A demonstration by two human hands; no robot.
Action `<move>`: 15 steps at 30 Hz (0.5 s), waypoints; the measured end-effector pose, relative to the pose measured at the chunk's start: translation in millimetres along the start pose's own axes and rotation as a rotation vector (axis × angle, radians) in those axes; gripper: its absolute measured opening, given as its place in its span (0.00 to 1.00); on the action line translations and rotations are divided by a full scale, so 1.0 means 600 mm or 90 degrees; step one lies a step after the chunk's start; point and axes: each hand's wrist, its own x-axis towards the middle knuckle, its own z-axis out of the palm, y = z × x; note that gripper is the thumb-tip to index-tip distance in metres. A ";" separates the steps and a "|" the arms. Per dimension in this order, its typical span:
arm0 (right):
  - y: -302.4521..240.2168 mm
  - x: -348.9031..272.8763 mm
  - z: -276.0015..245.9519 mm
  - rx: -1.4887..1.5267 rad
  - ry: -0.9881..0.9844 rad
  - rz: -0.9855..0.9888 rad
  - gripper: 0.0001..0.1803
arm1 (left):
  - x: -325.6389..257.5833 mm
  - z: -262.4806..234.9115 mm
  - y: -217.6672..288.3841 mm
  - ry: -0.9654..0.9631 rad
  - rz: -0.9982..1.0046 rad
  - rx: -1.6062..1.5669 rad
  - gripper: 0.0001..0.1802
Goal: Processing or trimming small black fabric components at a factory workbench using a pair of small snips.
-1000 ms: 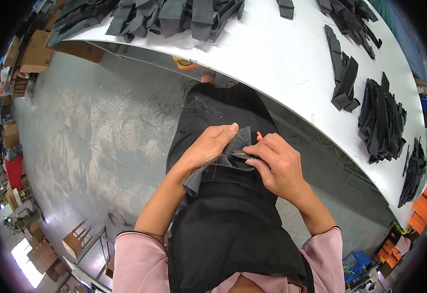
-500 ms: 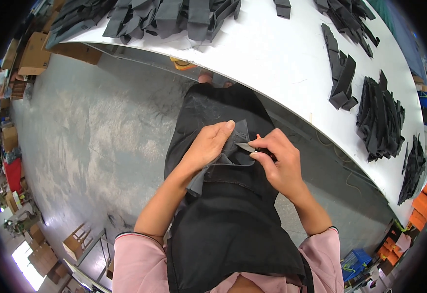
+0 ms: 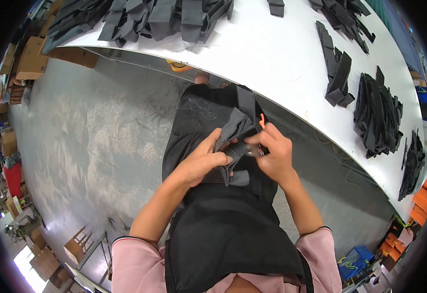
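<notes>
Over my lap, my left hand grips a folded dark grey fabric strip, with the thumb on top and fingertips showing behind the folds. Part of the strip hangs below the hand, and another end reaches up over my black apron. Just right of the fabric is my right hand, closed around a pair of small thread snips. Motion smears the blades and fingertips, so whether they touch the fabric is unclear. An orange piece sticks up beside that hand. Loose threads lie on the apron.
A white table curves across the far side and right. On it lie several piles of dark fabric strips. Cardboard boxes stand on the left, a blue crate at lower right, and orange items at the right edge.
The fabric has been turned and bunched in my left hand, and more folds now show. My right hand has shifted slightly left, and the snips have gone from sharp to blurred.
</notes>
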 end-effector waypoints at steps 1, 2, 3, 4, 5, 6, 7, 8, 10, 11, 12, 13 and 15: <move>-0.001 0.004 0.002 0.001 0.001 0.000 0.13 | 0.003 0.001 -0.013 0.000 0.000 0.001 0.29; -0.005 0.008 0.004 0.036 -0.021 0.044 0.14 | 0.013 -0.003 -0.032 0.054 0.044 -0.027 0.28; -0.007 0.013 0.011 0.074 -0.043 0.087 0.15 | 0.022 -0.006 -0.045 0.110 0.088 -0.055 0.28; -0.027 0.015 0.004 0.097 -0.042 0.087 0.17 | 0.019 0.002 -0.045 0.143 0.113 -0.051 0.27; -0.043 0.011 -0.002 0.102 -0.045 0.088 0.17 | 0.018 -0.002 -0.049 0.149 0.111 -0.052 0.27; -0.056 0.006 -0.013 0.099 -0.021 0.118 0.18 | 0.022 -0.002 -0.051 0.181 0.148 -0.023 0.27; -0.064 -0.002 -0.019 0.096 0.003 0.147 0.19 | 0.025 -0.002 -0.052 0.212 0.185 0.007 0.27; -0.062 -0.013 -0.019 0.044 0.013 0.119 0.20 | 0.028 0.002 -0.049 0.247 0.231 0.041 0.26; -0.065 -0.023 -0.023 -0.056 -0.004 0.085 0.22 | 0.032 0.015 -0.042 0.264 0.246 0.064 0.25; -0.065 -0.024 -0.024 -0.094 -0.015 0.056 0.22 | 0.032 0.018 -0.040 0.287 0.265 0.086 0.24; -0.068 -0.020 -0.026 -0.096 -0.013 0.057 0.22 | 0.033 0.020 -0.038 0.284 0.265 0.087 0.24; -0.074 -0.013 -0.027 -0.139 -0.033 0.044 0.23 | 0.032 0.022 -0.038 0.289 0.259 0.091 0.24; -0.082 -0.002 -0.027 -0.182 -0.052 0.029 0.24 | 0.032 0.023 -0.036 0.294 0.255 0.094 0.24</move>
